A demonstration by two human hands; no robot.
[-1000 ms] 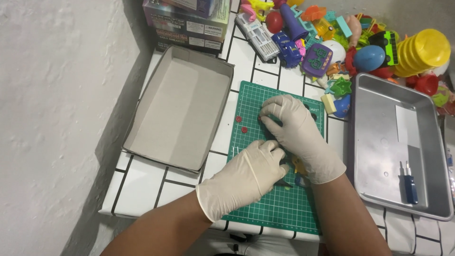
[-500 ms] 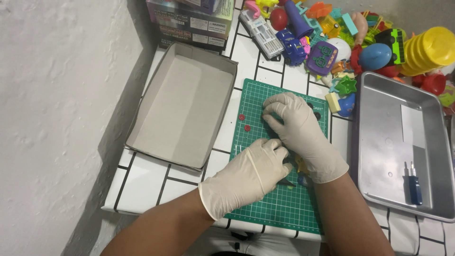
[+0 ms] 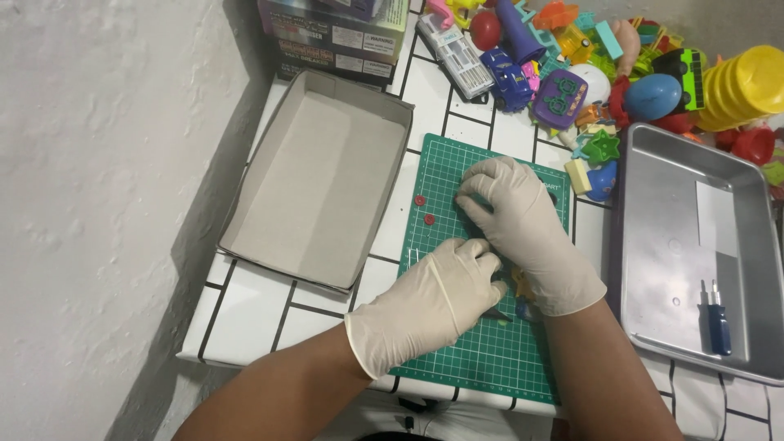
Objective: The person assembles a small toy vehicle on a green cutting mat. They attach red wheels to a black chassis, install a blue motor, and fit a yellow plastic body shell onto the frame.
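Both my hands wear pale latex gloves and rest on a green cutting mat. My right hand lies palm down over a small toy, pressing it to the mat. Only yellow and blue bits of the toy show near the wrist. My left hand is curled beside it, its fingers against the right hand. A thin dark tool tip pokes out from under the left hand. Two small red round pieces lie on the mat, just left of my right fingertips.
An open grey cardboard box lid sits left of the mat. On the right, a metal tray holds a small blue screwdriver. A pile of colourful plastic toys fills the back. The counter edge runs along the left and front.
Both hands stay together on the mat. My left hand has shifted slightly against the right, and the view has drifted a little.
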